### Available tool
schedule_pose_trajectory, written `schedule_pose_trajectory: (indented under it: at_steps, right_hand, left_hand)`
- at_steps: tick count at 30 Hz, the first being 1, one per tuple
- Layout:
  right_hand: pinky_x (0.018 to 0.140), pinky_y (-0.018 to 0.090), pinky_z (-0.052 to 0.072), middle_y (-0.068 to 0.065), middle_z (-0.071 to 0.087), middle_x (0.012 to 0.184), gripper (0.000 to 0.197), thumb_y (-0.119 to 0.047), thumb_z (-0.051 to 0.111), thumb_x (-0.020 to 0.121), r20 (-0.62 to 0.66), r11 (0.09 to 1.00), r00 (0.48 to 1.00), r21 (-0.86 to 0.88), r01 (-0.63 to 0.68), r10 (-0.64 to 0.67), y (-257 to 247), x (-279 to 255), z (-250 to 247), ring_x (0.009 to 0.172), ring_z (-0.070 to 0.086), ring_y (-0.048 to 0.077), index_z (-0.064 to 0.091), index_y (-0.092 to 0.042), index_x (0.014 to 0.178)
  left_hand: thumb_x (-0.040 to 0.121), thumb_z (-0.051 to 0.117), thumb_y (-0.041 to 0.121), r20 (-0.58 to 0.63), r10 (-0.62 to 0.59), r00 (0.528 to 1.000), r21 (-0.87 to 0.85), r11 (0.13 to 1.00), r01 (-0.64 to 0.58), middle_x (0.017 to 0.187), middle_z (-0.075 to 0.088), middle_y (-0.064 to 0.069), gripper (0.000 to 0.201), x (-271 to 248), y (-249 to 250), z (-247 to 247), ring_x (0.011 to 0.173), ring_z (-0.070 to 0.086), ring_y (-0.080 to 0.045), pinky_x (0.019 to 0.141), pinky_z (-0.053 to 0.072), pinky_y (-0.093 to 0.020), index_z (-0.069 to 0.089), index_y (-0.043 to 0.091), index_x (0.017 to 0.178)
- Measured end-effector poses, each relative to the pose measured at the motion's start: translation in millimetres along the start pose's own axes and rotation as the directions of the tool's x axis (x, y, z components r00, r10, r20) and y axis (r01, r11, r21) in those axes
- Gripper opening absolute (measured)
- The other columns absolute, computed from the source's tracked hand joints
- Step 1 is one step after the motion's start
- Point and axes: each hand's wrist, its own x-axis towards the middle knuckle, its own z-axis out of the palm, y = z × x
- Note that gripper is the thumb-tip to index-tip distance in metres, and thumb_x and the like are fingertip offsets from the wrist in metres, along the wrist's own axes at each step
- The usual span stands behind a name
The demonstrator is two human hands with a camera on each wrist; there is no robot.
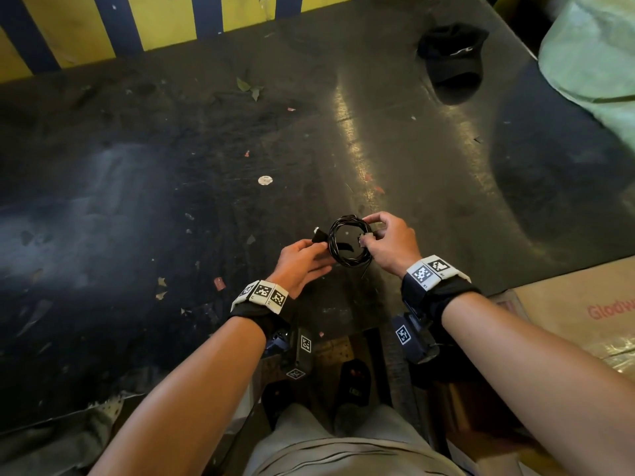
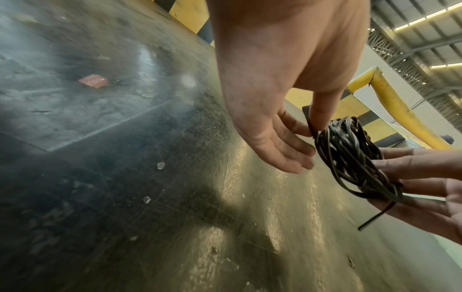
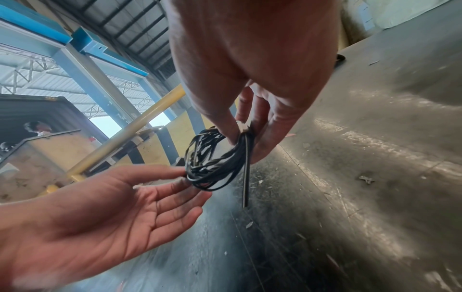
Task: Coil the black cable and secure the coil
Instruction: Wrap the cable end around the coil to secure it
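Head view shows the black cable (image 1: 349, 242) wound into a round coil, held above the dark floor (image 1: 171, 166) between both hands. At its 3 o'clock the right hand (image 1: 391, 247) pinches the coil with curled fingers. At 9 o'clock the left hand (image 1: 302, 261), palm up, pinches a black strap (image 2: 308, 120) against the loops, other fingers straight.

The black cable (image 1: 349, 240) I hold looks like smooth, slightly glossy plastic. The dark floor (image 1: 171, 166) is scratched, dusty, shiny in patches. The cap (image 1: 453, 58) is matt cloth.
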Motion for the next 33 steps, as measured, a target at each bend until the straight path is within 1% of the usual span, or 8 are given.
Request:
schedule_pose_trajectory:
  at_steps: [8,11,13,14,19,23,29,33]
  right_hand:
    - [0.074,0.029,0.058,0.003,0.077,0.079,0.028,-0.019,0.068,0.085,-0.045,0.996,0.997,-0.066,0.052,-0.055,7.9,-2.3,-0.5,0.076,0.074,0.020,0.066,-0.029,0.111]
    - [0.068,0.024,0.056,0.003,0.077,0.078,0.028,-0.017,0.067,0.086,-0.050,0.995,0.997,-0.075,0.063,-0.067,9.2,-2.8,-2.5,0.074,0.074,0.020,0.066,-0.028,0.111]
    - [0.071,0.030,0.060,0.003,0.077,0.078,0.028,-0.017,0.067,0.086,-0.047,0.996,0.997,-0.069,0.063,-0.066,10.0,-2.6,-3.6,0.074,0.075,0.021,0.066,-0.028,0.111]
    - [0.073,0.032,0.061,0.004,0.077,0.078,0.028,-0.017,0.068,0.086,-0.044,0.996,0.997,-0.065,0.064,-0.067,9.5,-2.9,-4.4,0.074,0.075,0.021,0.066,-0.028,0.111]
    - [0.076,0.037,0.062,0.003,0.077,0.078,0.027,-0.016,0.068,0.085,-0.067,0.994,0.994,-0.063,0.086,-0.090,9.0,-3.2,-4.4,0.073,0.074,0.020,0.066,-0.028,0.110]
    - [0.073,0.038,0.062,0.003,0.076,0.078,0.028,-0.014,0.067,0.086,-0.090,0.989,0.988,-0.096,0.116,-0.125,9.8,-4.7,-3.1,0.068,0.073,0.018,0.065,-0.025,0.111]
    - [0.070,0.038,0.062,0.002,0.076,0.075,0.028,-0.014,0.068,0.086,-0.091,0.988,0.987,-0.100,0.122,-0.131,14.1,-8.3,-3.3,0.065,0.072,0.017,0.064,-0.025,0.111]
    - [0.070,0.037,0.063,0.002,0.076,0.078,0.030,-0.013,0.070,0.085,-0.085,0.991,0.990,-0.079,0.108,-0.115,15.9,-13.5,-1.9,0.067,0.073,0.017,0.065,-0.026,0.112]
  left_hand:
    - [0.097,0.064,0.016,0.035,0.019,0.999,-0.083,0.996,-0.016,0.124,0.072,-0.016,0.026,-2.8,-6.7,2.8,0.109,0.073,-0.027,0.096,0.057,-0.044,0.062,0.010,0.122]
    - [0.096,0.065,0.036,0.054,0.010,0.999,-0.109,0.994,-0.004,0.127,0.070,-0.017,0.039,-4.7,-7.9,6.3,0.114,0.070,-0.029,0.100,0.055,-0.046,0.063,0.009,0.124]
    - [0.096,0.061,0.050,0.038,-0.006,0.999,-0.135,0.991,0.011,0.123,0.072,-0.015,0.049,-4.8,-7.7,8.1,0.116,0.068,-0.030,0.102,0.054,-0.048,0.064,0.008,0.120]
    - [0.097,0.059,0.050,0.031,-0.010,0.999,-0.142,0.990,0.014,0.123,0.072,-0.015,0.049,-3.9,-7.6,8.6,0.116,0.068,-0.030,0.102,0.054,-0.048,0.065,0.008,0.120]
    - [0.096,0.067,0.028,0.043,-0.021,0.999,-0.162,0.986,0.028,0.127,0.071,-0.015,0.044,-0.1,-6.8,11.7,0.116,0.070,-0.027,0.103,0.054,-0.047,0.060,0.005,0.133]
    - [0.093,0.069,0.019,0.065,-0.026,0.998,-0.214,0.976,0.039,0.123,0.073,-0.015,0.029,-0.6,-6.2,15.2,0.113,0.071,-0.027,0.098,0.057,-0.044,0.064,0.010,0.120]
    - [0.090,0.072,0.013,0.071,-0.001,0.997,-0.230,0.973,0.017,0.116,0.075,-0.012,0.031,-1.7,-9.4,15.7,0.109,0.073,-0.026,0.095,0.059,-0.042,0.065,0.009,0.120]
    - [0.088,0.073,0.010,0.078,-0.008,0.997,-0.229,0.973,0.025,0.111,0.076,-0.011,0.027,-2.0,-10.7,14.5,0.103,0.074,-0.023,0.087,0.061,-0.036,0.068,0.008,0.114]
